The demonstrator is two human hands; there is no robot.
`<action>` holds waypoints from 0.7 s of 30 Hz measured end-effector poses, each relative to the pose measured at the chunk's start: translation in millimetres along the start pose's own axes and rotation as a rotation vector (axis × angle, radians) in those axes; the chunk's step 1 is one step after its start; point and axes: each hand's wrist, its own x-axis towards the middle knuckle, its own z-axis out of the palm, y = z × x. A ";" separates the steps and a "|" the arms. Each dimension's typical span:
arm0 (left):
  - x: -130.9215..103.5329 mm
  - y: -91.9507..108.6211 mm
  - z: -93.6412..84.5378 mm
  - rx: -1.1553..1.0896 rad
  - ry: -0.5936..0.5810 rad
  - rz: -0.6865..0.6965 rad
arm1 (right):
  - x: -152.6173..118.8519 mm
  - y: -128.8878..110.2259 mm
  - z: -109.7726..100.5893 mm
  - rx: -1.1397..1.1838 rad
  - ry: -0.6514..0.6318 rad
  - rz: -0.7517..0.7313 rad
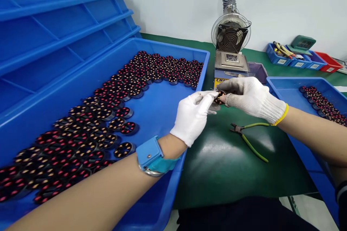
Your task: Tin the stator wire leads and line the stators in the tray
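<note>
Between my gloved fingertips is a small round stator point(220, 97), black with copper-coloured coils and partly hidden by the gloves. My left hand point(193, 113), in a white glove, pinches it from the left. From the right, my right hand point(248, 97) grips the same part; its knit glove has a yellow cuff, and a bare fingertip shows against the stator. Just below, green-handled cutting pliers point(240, 130) lie spread on the green table point(217, 173), touched by neither hand.
At left, a large blue tray point(169, 112) holds many similar stators with red or copper coils, beside stacked blue trays point(67, 25). A solder pot point(231, 61) with fan and duct stands behind my hands. Another blue tray point(291, 95) with stators sits right; small bins point(298, 63) stand behind.
</note>
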 end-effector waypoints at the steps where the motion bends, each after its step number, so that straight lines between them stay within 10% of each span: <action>1: -0.3 0.0 0.3 -0.005 -0.010 0.000 | 0.1 -0.9 -1.7 -0.023 0.015 -0.011; 9: -0.7 -3.0 2.5 0.156 -0.164 -0.032 | 40.5 -7.2 -48.1 -0.799 0.234 -0.074; 21: -3.2 -0.9 4.1 0.448 -0.351 -0.112 | 146.9 14.9 -74.6 -1.271 0.048 0.172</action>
